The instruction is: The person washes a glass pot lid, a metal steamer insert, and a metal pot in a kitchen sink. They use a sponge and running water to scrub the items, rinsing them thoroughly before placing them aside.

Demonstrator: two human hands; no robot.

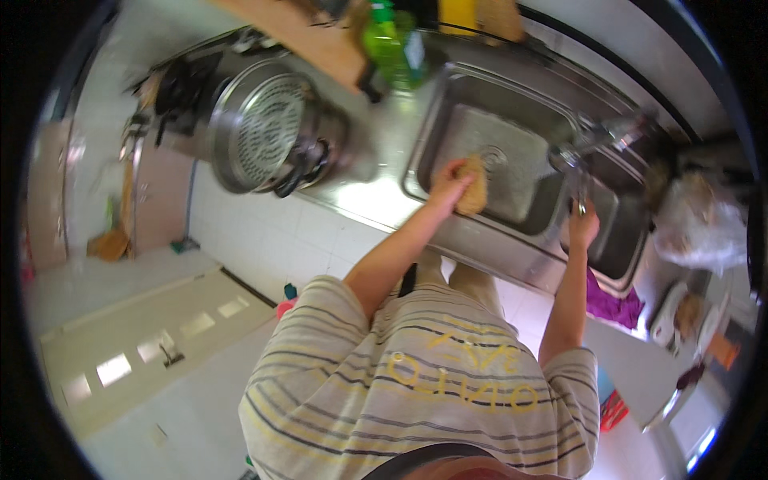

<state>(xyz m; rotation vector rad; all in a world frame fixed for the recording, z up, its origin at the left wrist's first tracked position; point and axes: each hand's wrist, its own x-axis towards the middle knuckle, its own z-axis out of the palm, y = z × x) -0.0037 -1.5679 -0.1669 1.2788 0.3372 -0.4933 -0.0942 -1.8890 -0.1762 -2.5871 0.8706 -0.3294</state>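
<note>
A tan loofah-like scrubber (473, 189) is in my left hand (447, 189), over the near left part of the large stainless-steel sink basin (516, 207). My right hand (584, 227) is closed around a small shiny metal thing (581, 207), above the smaller basin (606, 240). Blur and my fingers hide what this thing is. Just beyond the right hand, the chrome faucet (600, 141) reaches out over the divider between the basins. The large basin's floor looks wet around its drain (493, 157).
A steel steamer pot (267, 129) with a perforated insert stands left of the sink. A green bottle (393, 51) is behind the counter's middle. At right are a plastic bag (699, 225) and a purple cloth (615, 303) over the counter edge.
</note>
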